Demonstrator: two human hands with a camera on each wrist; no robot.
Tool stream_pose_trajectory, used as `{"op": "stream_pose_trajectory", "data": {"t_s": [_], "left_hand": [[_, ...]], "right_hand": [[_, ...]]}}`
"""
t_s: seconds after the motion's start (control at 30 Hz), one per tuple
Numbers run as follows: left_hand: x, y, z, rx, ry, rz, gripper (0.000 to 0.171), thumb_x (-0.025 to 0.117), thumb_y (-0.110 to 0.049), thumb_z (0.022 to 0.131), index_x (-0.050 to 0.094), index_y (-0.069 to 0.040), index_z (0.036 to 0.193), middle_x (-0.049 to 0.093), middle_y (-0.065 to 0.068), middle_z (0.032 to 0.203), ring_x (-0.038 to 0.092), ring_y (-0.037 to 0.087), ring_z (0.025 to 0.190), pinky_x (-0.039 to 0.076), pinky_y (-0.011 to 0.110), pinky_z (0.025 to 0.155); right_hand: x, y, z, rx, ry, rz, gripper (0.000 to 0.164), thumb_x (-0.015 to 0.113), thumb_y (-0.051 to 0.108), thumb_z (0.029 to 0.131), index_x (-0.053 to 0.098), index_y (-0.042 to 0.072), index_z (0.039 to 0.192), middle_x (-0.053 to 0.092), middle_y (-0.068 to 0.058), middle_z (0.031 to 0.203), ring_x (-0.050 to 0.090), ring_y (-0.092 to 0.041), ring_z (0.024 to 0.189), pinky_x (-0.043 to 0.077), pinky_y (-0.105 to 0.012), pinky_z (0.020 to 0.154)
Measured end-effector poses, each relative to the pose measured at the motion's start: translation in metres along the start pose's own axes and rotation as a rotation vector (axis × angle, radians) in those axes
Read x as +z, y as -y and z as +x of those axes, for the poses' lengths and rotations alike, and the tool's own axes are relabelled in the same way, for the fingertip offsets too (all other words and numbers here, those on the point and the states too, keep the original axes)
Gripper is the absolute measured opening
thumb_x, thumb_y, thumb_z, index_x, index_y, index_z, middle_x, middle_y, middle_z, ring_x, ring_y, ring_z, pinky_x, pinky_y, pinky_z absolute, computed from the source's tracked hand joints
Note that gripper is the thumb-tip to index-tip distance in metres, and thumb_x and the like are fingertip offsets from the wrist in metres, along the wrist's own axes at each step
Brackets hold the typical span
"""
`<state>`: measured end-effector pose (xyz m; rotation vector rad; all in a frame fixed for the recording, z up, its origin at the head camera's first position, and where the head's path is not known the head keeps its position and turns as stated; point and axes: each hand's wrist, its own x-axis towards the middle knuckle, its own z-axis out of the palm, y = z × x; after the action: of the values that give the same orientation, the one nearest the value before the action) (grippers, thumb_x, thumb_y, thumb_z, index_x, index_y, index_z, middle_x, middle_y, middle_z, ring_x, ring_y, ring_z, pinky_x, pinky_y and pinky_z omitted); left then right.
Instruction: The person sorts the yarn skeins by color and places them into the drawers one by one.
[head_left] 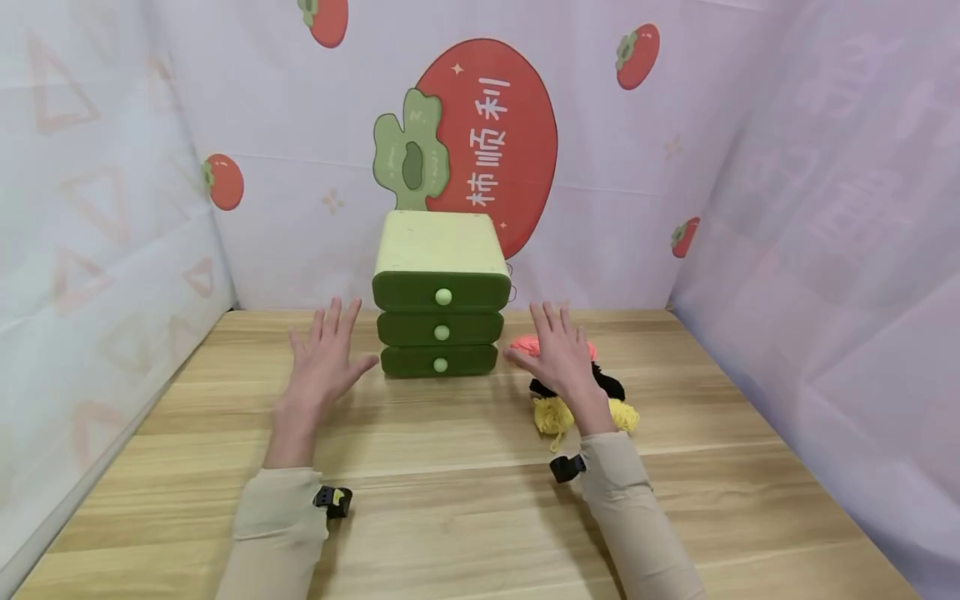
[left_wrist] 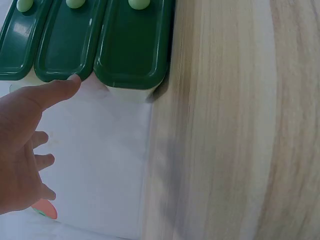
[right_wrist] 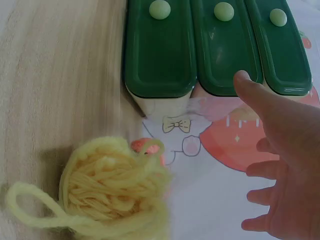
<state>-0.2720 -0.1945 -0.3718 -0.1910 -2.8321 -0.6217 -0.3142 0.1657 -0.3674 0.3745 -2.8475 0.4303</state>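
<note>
A small cabinet with a cream top (head_left: 442,242) and three dark green drawers, each with a pale round knob (head_left: 442,332), stands at the back of the table. All drawers look closed. My left hand (head_left: 321,367) is held up left of the cabinet, fingers spread and holding nothing. On the other side, my right hand (head_left: 558,354) is also spread, above several yarn bundles. Yellow yarn (right_wrist: 110,195) with a loose loop lies nearest me; black yarn (head_left: 609,383) and pink yarn (head_left: 527,343) lie behind it, partly hidden by the right hand.
The wooden table (head_left: 450,500) runs up to a printed cloth backdrop (head_left: 300,100) behind the cabinet. Cloth walls (head_left: 825,250) close in the left and right sides. Both wrists carry a small black camera (head_left: 567,468).
</note>
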Motion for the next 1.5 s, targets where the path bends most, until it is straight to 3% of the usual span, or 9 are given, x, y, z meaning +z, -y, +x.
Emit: {"op": "stream_pose_trajectory", "data": {"t_s": [0.2, 0.43, 0.63, 0.8, 0.97, 1.23, 1.5], "left_hand": [[0.002, -0.001, 0.003, 0.01, -0.036, -0.027, 0.093, 0.066, -0.034, 0.094, 0.004, -0.019, 0.162, 0.003, 0.02, 0.167, 0.006, 0.047, 0.151, -0.004, 0.079, 0.11], [0.002, -0.004, 0.006, 0.016, -0.144, -0.073, 0.087, 0.064, -0.033, 0.096, 0.008, -0.022, 0.162, 0.015, 0.017, 0.166, 0.019, 0.044, 0.149, 0.009, 0.075, 0.115], [-0.001, -0.006, 0.007, 0.038, -0.225, -0.098, 0.083, 0.065, -0.029, 0.096, 0.015, -0.018, 0.161, 0.025, 0.017, 0.163, 0.03, 0.043, 0.146, 0.019, 0.07, 0.116], [-0.002, -0.009, 0.007, 0.075, -0.219, -0.158, 0.083, 0.066, -0.026, 0.095, 0.016, -0.014, 0.16, 0.027, 0.017, 0.162, 0.031, 0.044, 0.145, 0.025, 0.067, 0.115], [-0.003, -0.013, 0.007, 0.093, -0.212, -0.199, 0.084, 0.067, -0.026, 0.095, 0.015, -0.015, 0.16, 0.026, 0.015, 0.163, 0.03, 0.043, 0.146, 0.025, 0.067, 0.115], [-0.004, -0.014, 0.006, 0.06, -0.229, -0.217, 0.084, 0.065, -0.028, 0.096, 0.012, -0.02, 0.161, 0.028, 0.016, 0.162, 0.032, 0.043, 0.144, 0.026, 0.066, 0.115], [-0.005, -0.017, 0.006, 0.056, -0.251, -0.248, 0.084, 0.065, -0.028, 0.096, 0.012, -0.023, 0.161, 0.029, 0.015, 0.162, 0.037, 0.045, 0.141, 0.03, 0.067, 0.112]], "right_hand": [[0.0, 0.003, -0.002, -0.037, -0.111, 0.013, 0.089, 0.065, 0.057, 0.09, 0.027, 0.013, 0.158, 0.032, -0.014, 0.16, 0.025, -0.039, 0.149, 0.027, -0.062, 0.118], [0.0, 0.01, 0.0, -0.173, -0.341, 0.055, 0.074, 0.073, 0.044, 0.088, 0.043, 0.016, 0.15, 0.055, -0.013, 0.139, 0.054, -0.033, 0.127, 0.049, -0.052, 0.101], [-0.001, 0.022, 0.005, -0.307, -0.52, 0.115, 0.059, 0.075, 0.033, 0.089, 0.054, 0.014, 0.141, 0.064, -0.013, 0.12, 0.062, -0.032, 0.109, 0.053, -0.049, 0.091], [-0.005, 0.037, 0.012, -0.44, -0.613, 0.115, 0.048, 0.074, 0.027, 0.09, 0.06, 0.01, 0.133, 0.068, -0.011, 0.107, 0.065, -0.029, 0.098, 0.055, -0.045, 0.083], [-0.011, 0.057, 0.02, -0.554, -0.609, 0.095, 0.044, 0.073, 0.025, 0.091, 0.061, 0.009, 0.131, 0.068, -0.009, 0.098, 0.064, -0.023, 0.079, 0.053, -0.035, 0.064], [-0.008, 0.081, 0.029, -0.612, -0.551, 0.047, 0.039, 0.07, 0.028, 0.094, 0.063, 0.014, 0.13, 0.067, -0.004, 0.095, 0.053, -0.012, 0.053, 0.038, -0.025, 0.043], [0.0, 0.09, 0.037, -0.616, -0.513, 0.038, 0.035, 0.068, 0.028, 0.095, 0.066, 0.018, 0.128, 0.067, -0.001, 0.093, 0.051, -0.011, 0.05, 0.035, -0.025, 0.04]]}}
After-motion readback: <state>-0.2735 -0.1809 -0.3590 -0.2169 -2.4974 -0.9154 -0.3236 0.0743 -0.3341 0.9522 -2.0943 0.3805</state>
